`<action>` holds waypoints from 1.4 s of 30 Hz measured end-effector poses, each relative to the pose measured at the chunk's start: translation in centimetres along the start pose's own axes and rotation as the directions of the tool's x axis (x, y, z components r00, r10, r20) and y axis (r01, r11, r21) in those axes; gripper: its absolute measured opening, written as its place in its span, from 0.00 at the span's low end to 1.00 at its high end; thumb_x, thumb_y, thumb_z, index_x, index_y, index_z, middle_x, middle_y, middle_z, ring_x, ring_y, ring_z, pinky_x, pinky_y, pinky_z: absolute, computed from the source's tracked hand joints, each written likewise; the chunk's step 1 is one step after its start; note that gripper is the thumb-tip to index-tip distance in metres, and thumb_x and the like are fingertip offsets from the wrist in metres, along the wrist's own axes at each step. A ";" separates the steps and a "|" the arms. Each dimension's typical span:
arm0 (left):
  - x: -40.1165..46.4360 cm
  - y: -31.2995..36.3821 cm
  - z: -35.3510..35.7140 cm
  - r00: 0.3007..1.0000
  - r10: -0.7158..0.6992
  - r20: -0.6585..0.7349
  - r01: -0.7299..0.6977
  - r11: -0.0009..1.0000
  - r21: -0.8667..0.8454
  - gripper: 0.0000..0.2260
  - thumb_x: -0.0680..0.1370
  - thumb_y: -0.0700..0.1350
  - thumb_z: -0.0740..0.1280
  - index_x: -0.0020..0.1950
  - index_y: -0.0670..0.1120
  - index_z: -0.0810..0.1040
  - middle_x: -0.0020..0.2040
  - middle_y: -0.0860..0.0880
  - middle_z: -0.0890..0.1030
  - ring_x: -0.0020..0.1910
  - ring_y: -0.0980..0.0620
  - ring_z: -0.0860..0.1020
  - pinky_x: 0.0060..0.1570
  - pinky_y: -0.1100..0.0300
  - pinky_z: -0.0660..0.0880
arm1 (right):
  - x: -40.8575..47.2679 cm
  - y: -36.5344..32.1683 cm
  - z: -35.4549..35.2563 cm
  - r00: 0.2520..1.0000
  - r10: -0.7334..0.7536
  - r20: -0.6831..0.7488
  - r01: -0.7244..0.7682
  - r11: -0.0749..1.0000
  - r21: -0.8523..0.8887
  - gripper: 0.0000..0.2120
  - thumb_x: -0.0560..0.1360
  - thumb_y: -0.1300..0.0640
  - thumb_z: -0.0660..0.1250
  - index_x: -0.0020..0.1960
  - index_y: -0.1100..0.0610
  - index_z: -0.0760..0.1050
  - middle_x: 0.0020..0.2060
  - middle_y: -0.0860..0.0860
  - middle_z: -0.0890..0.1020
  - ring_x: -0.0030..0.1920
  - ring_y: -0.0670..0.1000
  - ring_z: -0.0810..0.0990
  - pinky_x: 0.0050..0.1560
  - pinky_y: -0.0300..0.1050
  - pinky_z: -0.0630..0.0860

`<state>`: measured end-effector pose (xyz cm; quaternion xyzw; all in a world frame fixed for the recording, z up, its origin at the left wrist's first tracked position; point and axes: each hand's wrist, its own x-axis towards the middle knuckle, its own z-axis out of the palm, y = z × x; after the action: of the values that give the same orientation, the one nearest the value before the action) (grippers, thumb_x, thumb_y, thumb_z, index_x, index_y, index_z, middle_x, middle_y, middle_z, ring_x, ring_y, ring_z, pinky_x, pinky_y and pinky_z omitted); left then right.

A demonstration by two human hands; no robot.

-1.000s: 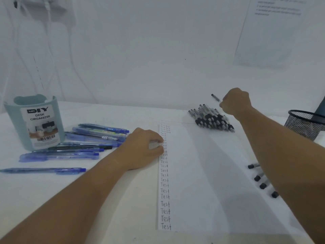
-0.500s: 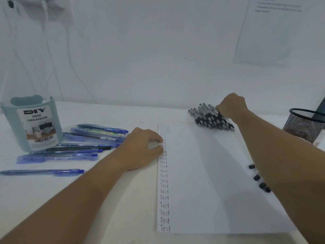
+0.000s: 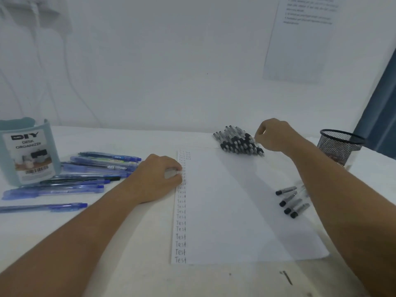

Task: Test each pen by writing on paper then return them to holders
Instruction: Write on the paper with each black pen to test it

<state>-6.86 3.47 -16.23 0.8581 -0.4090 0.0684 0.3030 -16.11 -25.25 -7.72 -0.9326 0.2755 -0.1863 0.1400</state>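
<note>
Flat white paper point(image 3: 235, 200) on the pale counter point(image 3: 128, 264), "Test" column down its left edge. My left hand point(image 3: 158, 179), fingers curled, presses that edge. My right hand point(image 3: 274, 135), curled, touches the stack of black-grip pens point(image 3: 237, 141); whether it pinches one, cannot tell. Stack's long axes run far-left to near-right. Wire-mesh holder point(image 3: 339, 144) sits right.

Blue pens point(image 3: 70, 181) lie by the counter's left edge beside a pale teal organizer point(image 3: 27, 153). Black-and-grey pens point(image 3: 239, 141) sit near the far edge. The white paper point(image 3: 235, 211) carries black lettering; the mesh holder point(image 3: 339, 144) is black.
</note>
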 end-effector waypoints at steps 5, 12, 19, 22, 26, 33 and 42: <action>-0.3 0.4 0.0 1.000 -0.019 0.002 0.019 1.000 0.020 0.13 0.76 0.50 0.66 0.60 0.50 0.79 0.60 0.53 0.78 0.63 0.53 0.72 0.64 0.54 0.68 | -5.0 0.6 -3.8 0.869 -0.050 0.492 0.103 0.991 -0.081 0.12 0.74 0.68 0.63 0.47 0.54 0.80 0.47 0.53 0.83 0.42 0.48 0.80 0.36 0.37 0.73; -1.1 1.5 -0.6 0.998 -0.039 0.043 0.037 0.998 0.054 0.29 0.67 0.63 0.55 0.59 0.48 0.79 0.58 0.51 0.80 0.60 0.50 0.75 0.61 0.52 0.71 | -8.2 1.9 -4.7 0.810 -0.031 0.585 0.197 0.955 -0.221 0.15 0.74 0.66 0.68 0.52 0.47 0.78 0.47 0.40 0.79 0.44 0.42 0.79 0.35 0.32 0.72; -1.3 1.5 -0.7 0.997 -0.054 0.056 0.052 0.998 0.032 0.25 0.69 0.58 0.58 0.61 0.48 0.79 0.60 0.50 0.80 0.60 0.51 0.75 0.62 0.55 0.71 | -8.3 2.3 -4.0 0.847 -0.044 0.530 0.227 0.931 -0.286 0.13 0.76 0.64 0.64 0.49 0.47 0.78 0.45 0.43 0.82 0.32 0.36 0.74 0.24 0.29 0.64; -1.3 1.4 -0.7 0.996 -0.064 0.067 0.062 0.998 0.028 0.25 0.69 0.58 0.58 0.61 0.49 0.79 0.60 0.51 0.79 0.61 0.52 0.75 0.62 0.56 0.70 | -8.3 2.5 -3.7 0.860 -0.079 0.504 0.243 0.932 -0.269 0.14 0.75 0.67 0.62 0.47 0.49 0.79 0.43 0.43 0.82 0.33 0.36 0.75 0.25 0.30 0.66; -1.3 1.3 -0.8 0.994 -0.079 0.079 0.078 0.997 0.012 0.25 0.69 0.58 0.59 0.61 0.49 0.78 0.61 0.52 0.79 0.61 0.53 0.75 0.63 0.57 0.69 | -8.0 3.0 -3.1 0.878 -0.138 0.458 0.266 0.937 -0.228 0.13 0.76 0.66 0.62 0.46 0.49 0.79 0.42 0.43 0.81 0.43 0.44 0.77 0.38 0.38 0.69; -1.3 1.6 -0.8 0.995 -0.074 0.067 0.074 0.997 0.002 0.23 0.69 0.57 0.59 0.57 0.49 0.80 0.55 0.53 0.81 0.57 0.53 0.77 0.59 0.55 0.72 | -6.1 1.8 -1.5 0.947 -0.207 0.246 0.209 0.978 0.017 0.12 0.80 0.63 0.59 0.46 0.48 0.74 0.41 0.45 0.82 0.25 0.38 0.73 0.28 0.36 0.66; -1.2 1.2 -0.9 0.997 -0.020 0.078 0.021 1.000 -0.008 0.22 0.67 0.60 0.57 0.50 0.50 0.82 0.46 0.53 0.83 0.47 0.52 0.79 0.49 0.53 0.76 | -4.4 1.2 1.7 0.976 -0.188 0.110 0.175 0.977 0.122 0.08 0.82 0.60 0.56 0.55 0.50 0.70 0.47 0.57 0.81 0.42 0.60 0.79 0.39 0.46 0.72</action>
<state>-8.42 4.16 -15.34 0.8629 -0.4119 0.0298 0.2913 -19.33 -23.48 -10.88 -0.9542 0.1692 -0.1568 0.1906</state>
